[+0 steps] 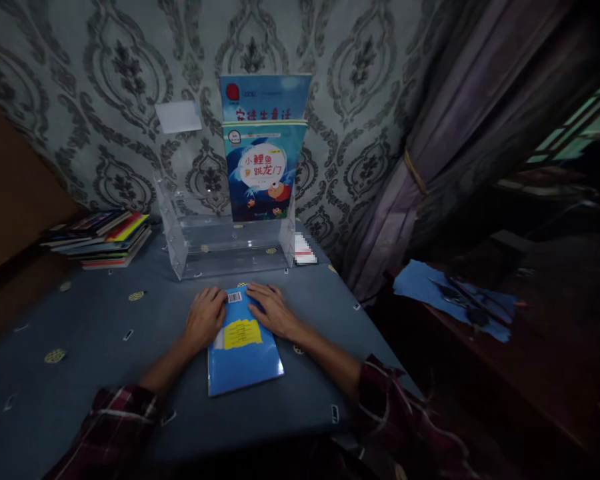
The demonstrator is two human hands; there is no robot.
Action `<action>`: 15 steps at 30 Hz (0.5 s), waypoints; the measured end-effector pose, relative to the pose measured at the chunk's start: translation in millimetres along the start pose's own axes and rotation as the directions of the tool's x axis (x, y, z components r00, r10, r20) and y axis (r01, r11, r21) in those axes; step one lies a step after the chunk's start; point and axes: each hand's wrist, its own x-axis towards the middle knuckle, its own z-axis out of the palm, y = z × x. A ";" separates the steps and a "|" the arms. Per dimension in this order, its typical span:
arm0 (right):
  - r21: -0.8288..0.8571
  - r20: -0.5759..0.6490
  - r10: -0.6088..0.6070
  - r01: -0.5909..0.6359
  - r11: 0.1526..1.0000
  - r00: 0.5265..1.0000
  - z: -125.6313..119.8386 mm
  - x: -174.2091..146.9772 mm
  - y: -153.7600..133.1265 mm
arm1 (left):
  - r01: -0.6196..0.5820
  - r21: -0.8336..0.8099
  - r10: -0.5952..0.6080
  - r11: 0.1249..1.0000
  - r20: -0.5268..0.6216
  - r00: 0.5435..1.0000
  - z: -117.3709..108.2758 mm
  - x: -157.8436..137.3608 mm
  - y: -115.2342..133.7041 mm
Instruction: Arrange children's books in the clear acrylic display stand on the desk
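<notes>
A blue book (245,375) with a yellow text patch and a barcode lies on the table, its barcode end pointing away from me. My left hand (207,313) is closed on the upper left edge, fingers bent against it. On the opposite side, my right hand (274,311) grips the upper right corner, with some fingers over the cover. Just beyond the hands stands a clear acrylic tiered rack (177,247). A children's book (260,193) with an orange fish on its cover leans upright in the rack's right side, in front of a taller blue book (267,93).
A pile of books (105,240) sits at the table's back left. Behind the rack is a patterned wall, where a white card (179,117) shows. At right, past the table edge, a blue cloth (450,297) with dark tools lies on a lower surface beside a tied curtain (395,207).
</notes>
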 end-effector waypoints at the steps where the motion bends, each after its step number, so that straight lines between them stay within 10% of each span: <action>1: 0.007 -0.014 -0.009 0.009 1.000 1.000 0.8 1.1 4.9 | 0.011 0.001 -0.011 1.000 0.001 1.000 -0.3 -0.1 1.3; 7: 0.041 -0.071 -0.058 0.061 0.997 0.996 5.2 7.1 23.3 | -0.106 -0.050 0.109 0.993 0.056 0.992 -5.4 -18.3 30.5; 15: 0.109 -0.072 -0.024 0.032 0.993 0.997 -0.5 13.7 24.7 | -0.451 -0.219 0.483 0.865 0.127 0.866 3.2 -55.8 63.5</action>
